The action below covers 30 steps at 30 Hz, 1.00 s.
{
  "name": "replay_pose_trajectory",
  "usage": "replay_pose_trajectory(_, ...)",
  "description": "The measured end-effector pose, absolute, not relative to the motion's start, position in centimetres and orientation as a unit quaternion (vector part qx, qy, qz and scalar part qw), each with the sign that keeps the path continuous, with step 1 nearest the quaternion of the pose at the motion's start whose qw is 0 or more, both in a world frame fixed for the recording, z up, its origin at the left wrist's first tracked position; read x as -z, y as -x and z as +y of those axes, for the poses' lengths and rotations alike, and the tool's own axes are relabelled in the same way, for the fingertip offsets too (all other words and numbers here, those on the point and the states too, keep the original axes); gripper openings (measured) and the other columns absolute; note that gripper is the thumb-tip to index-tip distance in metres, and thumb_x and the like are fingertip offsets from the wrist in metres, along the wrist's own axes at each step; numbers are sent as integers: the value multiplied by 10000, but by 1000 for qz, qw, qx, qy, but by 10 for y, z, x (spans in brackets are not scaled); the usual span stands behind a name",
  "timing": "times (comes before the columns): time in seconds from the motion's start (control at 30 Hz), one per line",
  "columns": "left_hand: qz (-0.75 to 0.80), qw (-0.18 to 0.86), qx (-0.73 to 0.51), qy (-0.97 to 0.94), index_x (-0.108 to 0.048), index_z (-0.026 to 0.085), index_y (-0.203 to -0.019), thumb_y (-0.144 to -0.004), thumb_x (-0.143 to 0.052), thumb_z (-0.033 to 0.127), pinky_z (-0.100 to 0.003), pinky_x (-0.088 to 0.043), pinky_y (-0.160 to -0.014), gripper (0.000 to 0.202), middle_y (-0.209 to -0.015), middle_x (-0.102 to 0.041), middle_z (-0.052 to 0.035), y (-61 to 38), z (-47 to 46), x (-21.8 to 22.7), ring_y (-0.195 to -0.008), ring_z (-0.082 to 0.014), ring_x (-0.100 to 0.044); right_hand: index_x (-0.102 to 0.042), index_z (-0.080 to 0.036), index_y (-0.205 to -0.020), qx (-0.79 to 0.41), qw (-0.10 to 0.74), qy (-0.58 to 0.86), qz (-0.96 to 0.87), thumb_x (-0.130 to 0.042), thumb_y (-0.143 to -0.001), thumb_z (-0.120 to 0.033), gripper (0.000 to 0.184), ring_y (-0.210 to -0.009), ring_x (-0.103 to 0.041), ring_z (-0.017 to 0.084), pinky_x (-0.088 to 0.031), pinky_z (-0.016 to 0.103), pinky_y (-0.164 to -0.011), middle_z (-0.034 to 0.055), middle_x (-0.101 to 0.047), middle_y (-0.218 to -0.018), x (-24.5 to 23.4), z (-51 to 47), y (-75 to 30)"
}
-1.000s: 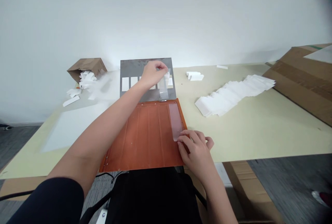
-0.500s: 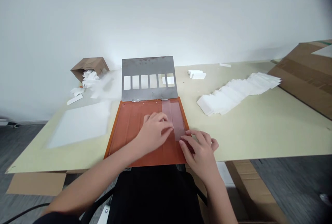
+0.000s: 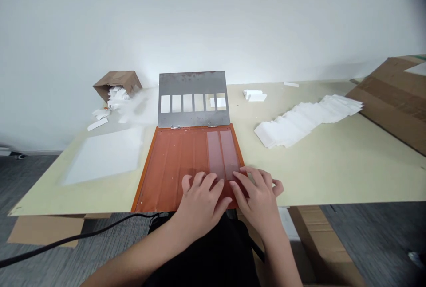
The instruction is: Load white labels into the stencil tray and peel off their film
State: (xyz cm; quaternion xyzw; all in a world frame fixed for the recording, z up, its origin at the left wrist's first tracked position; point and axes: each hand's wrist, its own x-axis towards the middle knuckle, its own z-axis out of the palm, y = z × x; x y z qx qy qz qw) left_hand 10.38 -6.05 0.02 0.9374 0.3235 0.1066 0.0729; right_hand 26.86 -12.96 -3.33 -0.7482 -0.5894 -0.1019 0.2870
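An orange grooved tray (image 3: 173, 163) lies flat at the table's near edge. A grey metal lid (image 3: 193, 84) with several rectangular windows stands hinged open behind it. Two clear strips (image 3: 222, 154) lie side by side in the tray's right-hand grooves. My left hand (image 3: 201, 202) rests flat on the tray's near end, fingers spread, fingertips at the bottom of the left strip. My right hand (image 3: 259, 196) lies beside it with fingers stretched out on the bottom of the right strip. Neither hand grips anything.
A fanned row of white sheets (image 3: 306, 118) lies to the right. A large white sheet (image 3: 106, 154) lies left of the tray. A tipped cardboard box (image 3: 118, 84) spills white pieces at the back left. Flat cardboard (image 3: 392, 100) sits far right. A black cable (image 3: 76, 238) hangs below the table.
My left hand came back from the metal lid with a clear strip, laid it in the groove beside the first, and slid down to the tray's near end. The right hand barely moved.
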Motion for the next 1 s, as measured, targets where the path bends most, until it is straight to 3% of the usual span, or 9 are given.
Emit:
replay_pose_trajectory(0.3,350,-21,-128,-928,-636,245,-1294,-953,-493,504,-564,-403,-881,451,-1279,-680,-116,-106,-70,9,-1114,-356,-569,-706,-283,-1104,128,251,737,-614,-529,-976,-381,240,-1034,-524,298,-242,483,-884,43,-722,-1158,36,-133,-270)
replay_pose_trajectory(1.0,362,-18,-150,-920,-649,245,-1285,-960,-445,551,-589,-390,-903,491,-1290,-685,-96,-108,-74,15,-1142,-365,-567,-710,-259,-1109,140,243,757,-590,-497,-997,-349,257,-1083,-585,342,-198,591,-992,40,-749,-1157,27,-140,-254)
